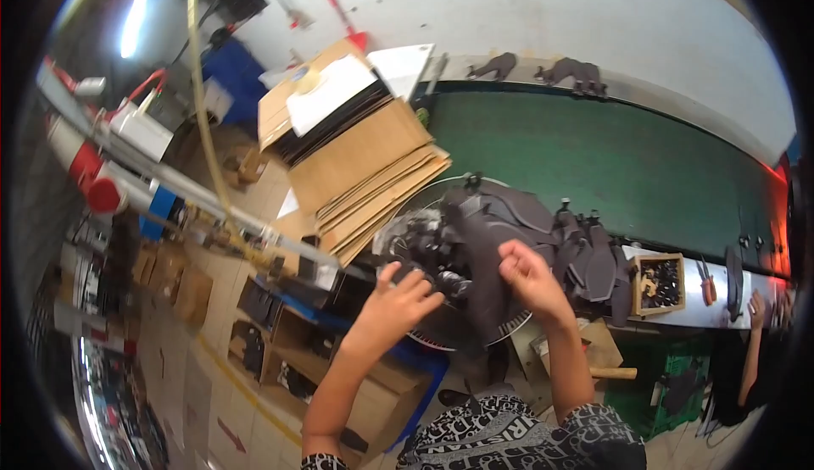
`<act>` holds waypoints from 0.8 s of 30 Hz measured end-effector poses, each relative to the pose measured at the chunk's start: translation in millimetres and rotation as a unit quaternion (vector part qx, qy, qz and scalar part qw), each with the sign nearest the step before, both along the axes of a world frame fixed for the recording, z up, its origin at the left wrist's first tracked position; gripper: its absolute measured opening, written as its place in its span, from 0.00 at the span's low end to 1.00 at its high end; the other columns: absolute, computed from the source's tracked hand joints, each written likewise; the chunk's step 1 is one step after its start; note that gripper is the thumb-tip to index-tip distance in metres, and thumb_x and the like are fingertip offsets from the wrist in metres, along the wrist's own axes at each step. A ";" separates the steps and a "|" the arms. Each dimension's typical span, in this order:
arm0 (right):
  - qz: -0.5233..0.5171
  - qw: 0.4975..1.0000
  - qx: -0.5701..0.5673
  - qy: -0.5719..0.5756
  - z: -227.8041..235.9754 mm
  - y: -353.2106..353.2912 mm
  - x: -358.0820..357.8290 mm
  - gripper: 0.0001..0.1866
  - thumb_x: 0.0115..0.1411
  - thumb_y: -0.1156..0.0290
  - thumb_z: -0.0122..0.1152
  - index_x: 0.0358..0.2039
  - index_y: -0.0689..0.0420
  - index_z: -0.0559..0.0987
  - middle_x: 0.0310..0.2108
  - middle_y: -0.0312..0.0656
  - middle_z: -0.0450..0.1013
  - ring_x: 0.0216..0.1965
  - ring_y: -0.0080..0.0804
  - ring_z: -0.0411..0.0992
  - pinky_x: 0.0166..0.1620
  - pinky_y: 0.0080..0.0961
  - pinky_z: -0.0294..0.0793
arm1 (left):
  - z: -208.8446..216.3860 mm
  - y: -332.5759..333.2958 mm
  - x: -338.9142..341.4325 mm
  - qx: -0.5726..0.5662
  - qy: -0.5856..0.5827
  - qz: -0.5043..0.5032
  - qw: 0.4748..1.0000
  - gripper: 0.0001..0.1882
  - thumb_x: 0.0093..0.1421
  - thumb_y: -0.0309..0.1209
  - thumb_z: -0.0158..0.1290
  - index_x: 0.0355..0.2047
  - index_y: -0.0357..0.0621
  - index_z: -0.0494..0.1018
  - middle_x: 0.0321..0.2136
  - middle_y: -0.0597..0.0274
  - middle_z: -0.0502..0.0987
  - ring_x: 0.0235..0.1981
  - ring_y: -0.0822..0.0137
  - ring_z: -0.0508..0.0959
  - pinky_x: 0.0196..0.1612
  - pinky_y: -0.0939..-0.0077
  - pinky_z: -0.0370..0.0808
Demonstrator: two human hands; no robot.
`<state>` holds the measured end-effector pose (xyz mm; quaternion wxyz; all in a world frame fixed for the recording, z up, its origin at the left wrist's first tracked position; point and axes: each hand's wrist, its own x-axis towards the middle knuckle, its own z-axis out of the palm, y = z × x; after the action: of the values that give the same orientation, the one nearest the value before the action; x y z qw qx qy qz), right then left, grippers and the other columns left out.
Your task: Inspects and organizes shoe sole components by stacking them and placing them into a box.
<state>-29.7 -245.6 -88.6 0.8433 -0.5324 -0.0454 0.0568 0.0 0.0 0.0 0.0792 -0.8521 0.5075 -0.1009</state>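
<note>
A dark grey, elongated shaped piece (485, 279) stands out over a round tray (437, 342); its outline is slightly smeared. Against its right edge, the fingers of my right hand (530, 279) are curled and closed, pinching it as far as I can see. My left hand (397, 311) is at the tray's left side, fingers bent but apart, with nothing visible in them. Just beyond those fingers lie small black parts (428, 250) with some clear plastic. More dark grey pieces (519, 207) with black fittings are heaped on the tray's far right side.
Stacked cardboard (373, 165) rises at the far left of the tray. Rightward, similar grey pieces (591, 266), a wooden box of small parts (659, 284) and orange-handled pliers (707, 288) line the green belt (593, 156). Another person's hand (756, 307) is at far right.
</note>
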 end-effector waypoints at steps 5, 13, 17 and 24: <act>0.127 0.986 -0.094 0.055 -16.8 80.3 -25.5 0.08 0.65 0.69 0.47 0.42 0.58 0.64 0.28 0.28 0.64 0.31 0.14 0.60 0.36 0.14 0.62 | -5.8 42.1 -47.3 0.007 -0.026 0.051 0.998 0.10 0.49 0.30 0.50 0.34 0.56 0.71 0.30 0.74 0.68 0.47 0.76 0.69 0.56 0.62 0.52; 0.331 0.933 -0.071 0.123 -53.7 232.9 -95.6 0.10 0.64 0.76 0.47 0.45 0.59 0.63 0.34 0.37 0.71 0.37 0.19 0.67 0.43 0.17 0.66 | -82.6 194.5 -174.4 -0.150 0.039 0.272 0.950 0.11 0.52 0.36 0.55 0.36 0.52 0.73 0.38 0.72 0.72 0.49 0.71 0.68 0.55 0.59 0.54; 0.307 0.936 -0.086 0.152 -146.9 333.6 -125.6 0.10 0.64 0.75 0.47 0.45 0.59 0.64 0.37 0.40 0.72 0.39 0.23 0.68 0.44 0.20 0.67 | -202.4 256.2 -256.7 -0.406 -0.050 0.552 0.727 0.23 0.52 0.40 0.58 0.46 0.46 0.69 0.48 0.61 0.67 0.50 0.62 0.67 0.52 0.67 0.62; 0.411 0.874 -0.185 0.180 -294.6 483.7 -182.6 0.11 0.63 0.71 0.51 0.44 0.59 0.67 0.37 0.37 0.70 0.39 0.23 0.68 0.44 0.20 0.67 | -359.1 348.0 -352.1 -0.750 0.301 0.577 0.118 0.11 0.58 0.30 0.54 0.39 0.38 0.73 0.29 0.69 0.73 0.29 0.77 0.70 0.29 0.82 0.67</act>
<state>-212.2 238.1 -383.2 0.6236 -0.5924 -0.0961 0.5009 -352.1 348.0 -359.1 -0.7243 -0.4830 -0.4836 -0.0908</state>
